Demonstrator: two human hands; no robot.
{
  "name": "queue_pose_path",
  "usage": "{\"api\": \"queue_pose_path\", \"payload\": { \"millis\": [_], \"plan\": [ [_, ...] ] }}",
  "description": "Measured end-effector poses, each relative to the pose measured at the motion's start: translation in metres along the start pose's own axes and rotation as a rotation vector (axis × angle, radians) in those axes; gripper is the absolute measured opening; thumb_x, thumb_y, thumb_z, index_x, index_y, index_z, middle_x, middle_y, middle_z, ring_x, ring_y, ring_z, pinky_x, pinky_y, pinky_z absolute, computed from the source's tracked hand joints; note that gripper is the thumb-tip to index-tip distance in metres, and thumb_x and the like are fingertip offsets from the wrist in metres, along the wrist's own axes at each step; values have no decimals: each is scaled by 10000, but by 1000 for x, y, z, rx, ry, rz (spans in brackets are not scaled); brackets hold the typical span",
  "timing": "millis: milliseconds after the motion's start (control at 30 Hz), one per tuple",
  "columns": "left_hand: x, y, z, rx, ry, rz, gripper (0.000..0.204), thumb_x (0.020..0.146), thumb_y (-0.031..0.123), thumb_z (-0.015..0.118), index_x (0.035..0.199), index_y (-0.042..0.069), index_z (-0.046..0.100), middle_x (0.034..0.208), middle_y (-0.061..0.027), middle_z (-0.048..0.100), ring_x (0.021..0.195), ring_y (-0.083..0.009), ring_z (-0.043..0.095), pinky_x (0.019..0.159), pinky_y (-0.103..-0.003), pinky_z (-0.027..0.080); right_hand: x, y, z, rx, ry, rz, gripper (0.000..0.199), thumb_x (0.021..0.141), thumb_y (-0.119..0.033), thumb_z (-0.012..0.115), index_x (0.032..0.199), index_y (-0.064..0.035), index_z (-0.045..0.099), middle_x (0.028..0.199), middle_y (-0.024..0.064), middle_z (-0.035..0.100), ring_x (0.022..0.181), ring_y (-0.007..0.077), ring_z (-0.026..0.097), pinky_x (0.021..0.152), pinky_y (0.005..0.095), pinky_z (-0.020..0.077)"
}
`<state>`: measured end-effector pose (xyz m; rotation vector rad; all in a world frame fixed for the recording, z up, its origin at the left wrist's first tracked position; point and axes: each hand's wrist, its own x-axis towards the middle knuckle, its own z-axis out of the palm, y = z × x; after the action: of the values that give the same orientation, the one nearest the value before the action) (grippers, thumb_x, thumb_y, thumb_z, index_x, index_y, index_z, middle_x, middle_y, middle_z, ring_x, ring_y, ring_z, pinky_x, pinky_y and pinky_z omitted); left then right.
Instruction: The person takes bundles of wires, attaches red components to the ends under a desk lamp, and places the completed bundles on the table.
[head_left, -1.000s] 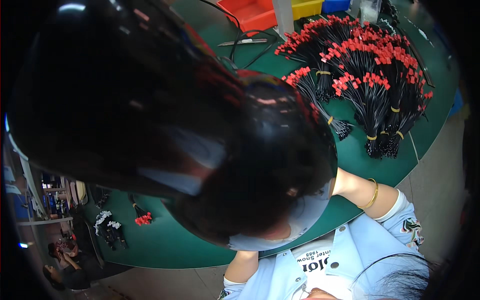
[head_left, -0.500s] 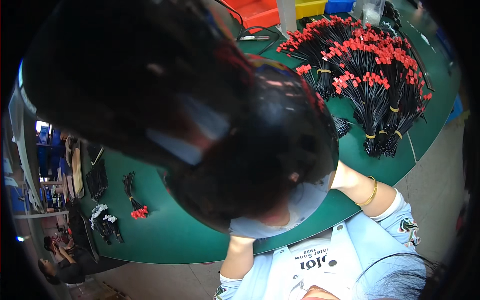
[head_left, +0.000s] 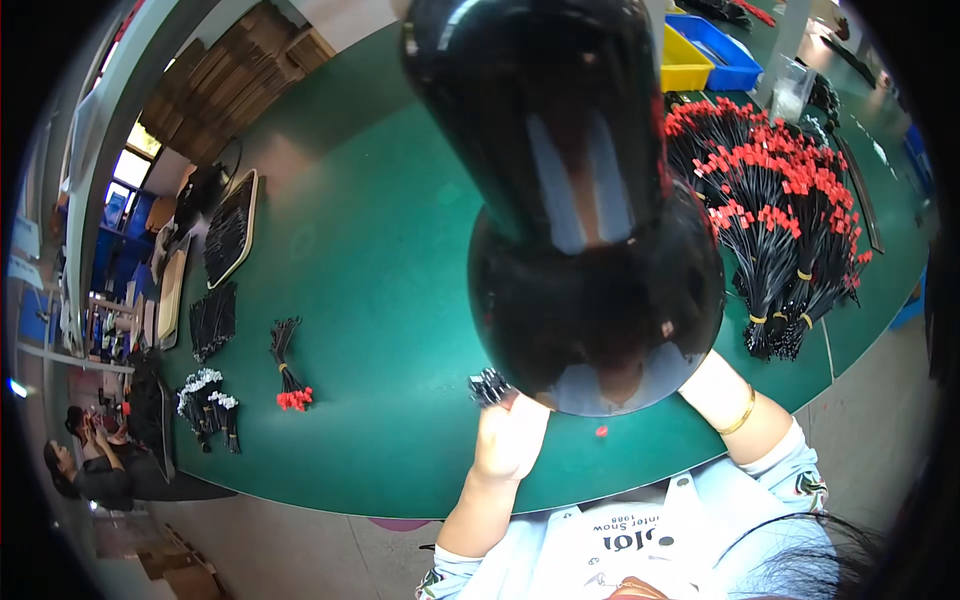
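Observation:
My left hand [head_left: 510,437] is closed round a bundle of thin black cables [head_left: 488,386], whose small dark ends stick out at its left. Some of its fingers are hidden by a large glossy black rounded object [head_left: 600,320] that fills the middle of the view. My right hand [head_left: 712,388] shows only near the wrist, above a gold bracelet; its fingers are behind the black object. On the green table [head_left: 380,330], a small red piece [head_left: 601,432] lies between my two forearms.
Many tied black cables with red connectors [head_left: 780,200] are heaped at the right. A small red-tipped bundle [head_left: 289,370], white-tipped cables [head_left: 207,405] and a tray of black cables [head_left: 232,230] lie left. Yellow [head_left: 685,62] and blue [head_left: 735,60] bins stand far right.
The view has shifted, showing more of the table's left side. The black object covers less of the table, and my left hand with the cables has come out from behind it.

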<state>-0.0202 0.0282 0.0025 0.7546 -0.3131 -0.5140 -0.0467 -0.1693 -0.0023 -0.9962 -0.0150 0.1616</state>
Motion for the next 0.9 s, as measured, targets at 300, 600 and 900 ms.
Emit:
{"api": "queue_pose_path", "payload": {
  "millis": [300,600,900],
  "plan": [
    [3,0,26,13,-84,-444,405,862,273,384,1077,-69,406,612,-117,494,491,-228,514,582,-327,442,-11,-3,28,-63,-134,178,204,824,-178,502,870,16,547,661,119,571,550,169,567,499,244,472],
    [10,-25,31,-26,-295,-636,293,864,265,382,878,-20,447,786,-203,557,778,-340,566,765,-445,439,-15,-1,19,-304,9,47,387,855,-386,387,890,-22,514,689,61,527,401,99,465,375,198,411],
    [21,-24,48,419,-232,-258,354,863,273,336,892,-60,454,813,-210,559,766,-297,562,722,-370,436,-13,-10,16,-115,-131,168,468,869,-439,299,864,-15,496,596,45,440,312,87,402,283,196,357]
  ]
}}
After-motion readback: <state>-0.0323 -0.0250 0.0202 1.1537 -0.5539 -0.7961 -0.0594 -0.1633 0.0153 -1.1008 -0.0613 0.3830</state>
